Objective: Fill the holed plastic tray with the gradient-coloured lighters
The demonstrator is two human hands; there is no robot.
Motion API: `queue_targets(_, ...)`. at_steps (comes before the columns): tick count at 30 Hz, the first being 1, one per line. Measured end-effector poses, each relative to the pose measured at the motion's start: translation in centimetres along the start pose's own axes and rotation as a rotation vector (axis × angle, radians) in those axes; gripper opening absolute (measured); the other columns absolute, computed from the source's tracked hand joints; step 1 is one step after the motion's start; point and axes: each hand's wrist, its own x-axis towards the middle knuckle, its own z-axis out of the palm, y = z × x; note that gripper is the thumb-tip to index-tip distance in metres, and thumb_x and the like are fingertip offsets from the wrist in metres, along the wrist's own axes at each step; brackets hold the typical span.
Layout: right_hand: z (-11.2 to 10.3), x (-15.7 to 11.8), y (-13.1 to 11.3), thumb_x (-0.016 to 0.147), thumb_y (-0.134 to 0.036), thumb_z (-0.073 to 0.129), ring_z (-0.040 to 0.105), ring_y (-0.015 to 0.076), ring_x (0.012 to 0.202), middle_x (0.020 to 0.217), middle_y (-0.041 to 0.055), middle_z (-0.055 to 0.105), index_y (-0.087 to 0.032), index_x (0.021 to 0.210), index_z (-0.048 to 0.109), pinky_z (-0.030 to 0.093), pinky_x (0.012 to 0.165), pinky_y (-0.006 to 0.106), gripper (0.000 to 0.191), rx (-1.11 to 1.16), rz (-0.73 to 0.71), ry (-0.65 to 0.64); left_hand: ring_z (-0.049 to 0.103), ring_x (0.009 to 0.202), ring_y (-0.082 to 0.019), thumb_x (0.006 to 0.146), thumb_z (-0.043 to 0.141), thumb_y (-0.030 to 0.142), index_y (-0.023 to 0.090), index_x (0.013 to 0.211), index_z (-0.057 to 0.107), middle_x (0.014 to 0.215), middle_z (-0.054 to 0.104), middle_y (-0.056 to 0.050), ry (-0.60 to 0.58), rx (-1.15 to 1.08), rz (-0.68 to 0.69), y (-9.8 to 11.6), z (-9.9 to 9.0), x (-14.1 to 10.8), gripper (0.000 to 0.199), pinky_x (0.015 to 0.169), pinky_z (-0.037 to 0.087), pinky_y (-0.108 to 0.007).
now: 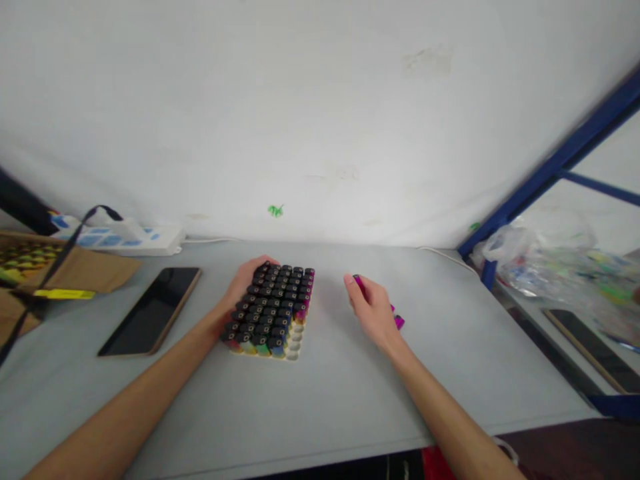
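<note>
A pale tray (pixel 293 355) stands on the grey table, packed with rows of black-topped lighters (pixel 270 303) in several colours. Bare round slots show in its right column, at the near end. My left hand (pixel 245 280) is wrapped round the tray's far left side, its fingertips partly hidden behind the lighters. To the right of the tray, my right hand (pixel 370 303) pinches a purple lighter (pixel 359 281) with a dark top. More purple pieces (pixel 399 322) lie on the table just beyond that hand, partly covered by it.
A dark phone or tablet (pixel 150 312) lies left of the tray. Behind it are a white power strip (pixel 125 239) and an opened brown box (pixel 95 268). At the right are a blue metal frame (pixel 560 163), plastic bags (pixel 525 257) and another dark device (pixel 595 350).
</note>
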Motion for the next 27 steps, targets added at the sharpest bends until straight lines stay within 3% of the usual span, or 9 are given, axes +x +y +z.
queue_targets(3,0.0,-0.2,-0.5,0.095,-0.059,0.048,0.033,0.0116,0.055,0.056,-0.0056,0.034,-0.023,0.060,0.034,0.025,0.054,0.027,0.052,-0.056,0.057,0.062,0.063,0.083,-0.028,0.071,0.064,0.047,0.024,0.075,0.069,0.072,0.072,-0.003,-0.013,0.026,0.023,-0.1,0.0,0.0,0.023,0.081,0.050,-0.036)
queue_targets(8,0.2,-0.5,-0.7,0.093,-0.046,0.046,0.036,0.0122,0.054,0.055,-0.0060,0.037,-0.024,0.062,0.037,0.025,0.054,0.028,0.039,-0.077,0.059,0.079,0.061,0.076,-0.025,0.072,0.063,0.046,0.023,0.071,0.067,0.068,0.068,-0.001,0.021,-0.040,-0.007,0.6,0.5,-0.4,0.023,0.079,0.049,-0.035)
queue_targets(16,0.2,-1.0,-1.2,0.104,-0.051,0.043,0.044,0.0138,0.058,0.063,-0.0062,0.046,-0.024,0.080,0.047,0.033,0.057,0.027,0.036,-0.043,-0.002,-0.103,0.062,0.074,-0.023,0.071,0.063,0.047,0.020,0.068,0.068,0.067,0.069,-0.001,0.057,-0.066,0.014,0.9,0.9,-0.3,0.028,0.079,0.050,-0.035)
queue_targets(19,0.2,-1.2,-1.0,0.108,-0.045,0.039,0.057,0.0177,0.077,0.084,0.0017,0.059,-0.023,0.092,0.053,0.045,0.072,0.030,0.030,-0.089,-0.140,-0.180,0.062,0.076,-0.024,0.070,0.061,0.050,0.020,0.068,0.068,0.066,0.069,-0.002,0.058,-0.041,0.025,0.6,0.7,-0.1,0.031,0.079,0.049,-0.034)
queue_targets(22,0.2,-1.3,-0.9,0.107,-0.042,0.043,0.059,0.0229,0.100,0.105,0.0107,0.060,-0.021,0.097,0.059,0.047,0.092,0.037,0.028,-0.232,-0.315,-0.187,0.062,0.075,-0.024,0.071,0.060,0.053,0.020,0.069,0.066,0.066,0.067,-0.001,0.056,-0.036,0.010,0.3,0.7,0.0,0.033,0.078,0.049,-0.033)
queue_targets(24,0.1,-1.4,-1.1,0.106,-0.044,0.045,0.059,0.0232,0.094,0.099,0.0100,0.060,-0.021,0.092,0.061,0.048,0.088,0.037,0.031,-0.331,-0.340,-0.192,0.063,0.075,-0.024,0.072,0.060,0.053,0.021,0.071,0.066,0.067,0.067,-0.001,0.044,-0.044,0.004,0.3,0.8,-0.1,0.033,0.078,0.048,-0.033)
queue_targets(27,0.0,-1.7,-1.7,0.107,-0.046,0.044,0.056,0.0177,0.068,0.077,0.0026,0.059,-0.022,0.082,0.057,0.044,0.069,0.030,0.038,-0.312,-0.290,-0.251,0.062,0.075,-0.023,0.074,0.060,0.051,0.021,0.071,0.066,0.067,0.067,0.000,0.033,-0.059,0.021,0.4,0.8,-0.4,0.031,0.079,0.048,-0.033)
